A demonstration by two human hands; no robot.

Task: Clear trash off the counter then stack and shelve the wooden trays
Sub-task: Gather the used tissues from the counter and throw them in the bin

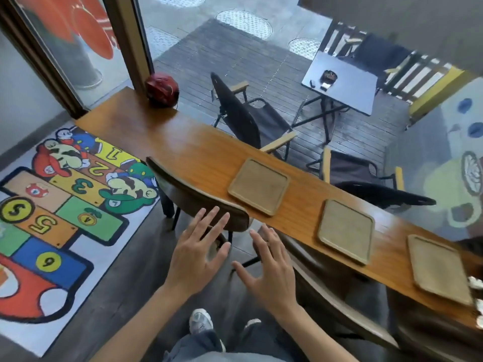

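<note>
Three flat wooden trays lie in a row on the long wooden counter (198, 150): the left tray (259, 186), the middle tray (345, 230) and the right tray (439, 267). All three are empty. My left hand (198, 250) hovers open, fingers spread, over the back of a chair, short of the counter's near edge. My right hand (269, 270) is beside it, also open with spread fingers and holding nothing. Both hands are below and left of the left tray, touching no tray. Something white (477, 283), partly cut off, sits at the counter's far right edge.
A dark red helmet (162, 90) rests on the counter's far left end by the window frame. Wooden-backed chairs (198, 194) stand tucked under the counter in front of me. A colourful hopscotch mat (52, 212) covers the floor to the left. Outside the glass are folding chairs and a table (342, 83).
</note>
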